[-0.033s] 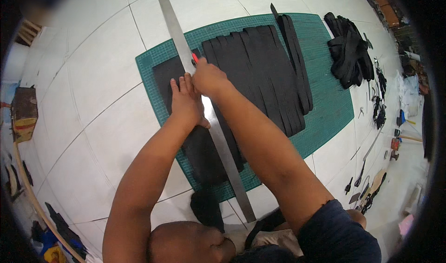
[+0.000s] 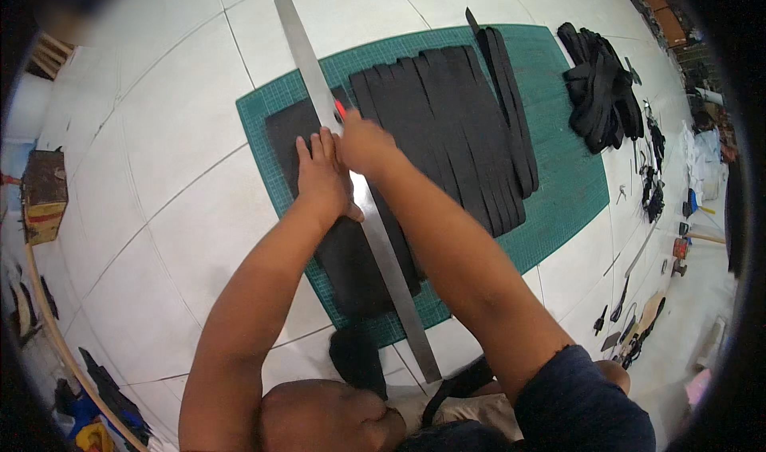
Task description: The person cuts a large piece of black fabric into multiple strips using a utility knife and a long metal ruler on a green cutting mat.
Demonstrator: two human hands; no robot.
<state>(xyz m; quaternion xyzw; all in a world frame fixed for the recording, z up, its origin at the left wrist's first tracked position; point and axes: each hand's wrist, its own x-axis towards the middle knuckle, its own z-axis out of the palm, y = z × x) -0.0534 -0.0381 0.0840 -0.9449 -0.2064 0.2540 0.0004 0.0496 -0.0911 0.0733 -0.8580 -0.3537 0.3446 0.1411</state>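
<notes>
A long steel ruler [image 2: 388, 262] lies slantwise across a black sheet [image 2: 351, 272] on a green cutting mat [image 2: 562, 157]. My left hand [image 2: 323, 179] presses flat on the ruler and sheet, fingers stretched toward the far side. Closed around a red utility knife [image 2: 341, 109], my right hand [image 2: 367, 145] is at the ruler's right edge, just beyond the left hand. The knife's blade is hidden by the hand. Right of the ruler, several cut black strips [image 2: 435, 125] lie side by side, with folded strips [image 2: 511, 109] along their right edge.
A heap of black strips [image 2: 598, 93] rests on the white tiled floor [image 2: 175, 205] beyond the mat's right edge. Various tools and scraps, among them scissors [image 2: 621, 192], lie farther right. At left stands a worn box [image 2: 45, 193], with a long curved stick [image 2: 60, 324] nearby.
My right hand and the knife have slid slightly nearer to me along the ruler. The left hand keeps its place on the ruler.
</notes>
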